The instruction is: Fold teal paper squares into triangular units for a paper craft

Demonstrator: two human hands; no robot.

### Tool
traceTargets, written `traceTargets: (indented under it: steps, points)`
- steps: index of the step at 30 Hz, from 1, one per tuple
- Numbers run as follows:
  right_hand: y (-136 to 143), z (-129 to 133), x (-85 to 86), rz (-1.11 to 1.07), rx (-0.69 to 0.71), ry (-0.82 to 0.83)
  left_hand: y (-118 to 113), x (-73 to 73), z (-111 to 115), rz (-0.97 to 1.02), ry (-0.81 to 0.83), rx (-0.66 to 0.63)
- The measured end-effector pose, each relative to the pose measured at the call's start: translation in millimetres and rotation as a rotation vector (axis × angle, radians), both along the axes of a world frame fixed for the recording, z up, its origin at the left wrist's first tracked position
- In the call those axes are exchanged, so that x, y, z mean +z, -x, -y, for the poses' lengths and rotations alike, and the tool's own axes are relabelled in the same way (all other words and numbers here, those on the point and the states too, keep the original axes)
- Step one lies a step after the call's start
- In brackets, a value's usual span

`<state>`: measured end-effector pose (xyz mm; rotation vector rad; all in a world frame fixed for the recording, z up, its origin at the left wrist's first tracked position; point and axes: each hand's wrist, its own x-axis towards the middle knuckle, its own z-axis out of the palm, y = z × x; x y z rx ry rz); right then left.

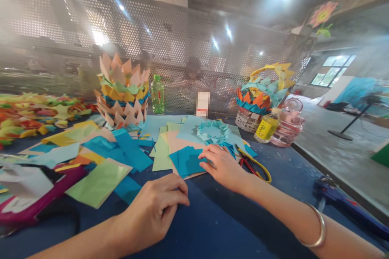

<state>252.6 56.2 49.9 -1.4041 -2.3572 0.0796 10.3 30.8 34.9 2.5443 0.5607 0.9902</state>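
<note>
My right hand [225, 166] reaches over a small stack of blue paper sheets [187, 162], its fingertips at the right edge of the stack. Its fingers are slightly apart, and I see nothing between them. Nearer to me, my left hand [164, 204] hovers over the dark blue table [209, 226] with its fingers curled in and nothing showing in them. Just beyond my right hand lies a ring of folded light-blue paper [212, 130], with darker blue folded pieces partly hidden behind the hand. Yellow-and-red handled scissors or pliers [258, 168] rest to its right.
Green, blue and yellow sheets [99, 182] spread leftward beside a magenta tool [45, 198]. Behind stand a folded-paper basket [123, 93], a green bottle [157, 95], a yellow-labelled bottle [267, 126] and a pink jar [290, 127]. A blue glue gun [349, 206] lies by the right edge.
</note>
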Motion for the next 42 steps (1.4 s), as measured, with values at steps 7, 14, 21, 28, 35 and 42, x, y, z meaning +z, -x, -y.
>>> traceTargets:
  steps: [7,14,21,28,35,42]
  points:
    - [-3,-33,-0.6,0.137,0.081,0.051,3,1.0,-10,0.000,-0.013,0.039]
    - [3,-38,3.4,0.060,0.024,0.024,8,0.4,-14,0.001,0.005,0.063]
    - [7,-10,14.2,-0.204,-0.074,0.076,7,8.4,-19,0.092,0.179,0.225]
    - [10,30,19.8,-0.437,0.012,0.333,2,10.6,-25,0.152,0.739,0.216]
    - [2,55,1.2,-0.472,0.076,0.185,-3,2.5,-22,0.120,1.192,0.042]
    - [-5,74,-12.9,-0.221,0.175,-0.166,-2,5.4,-22,0.236,1.315,0.094]
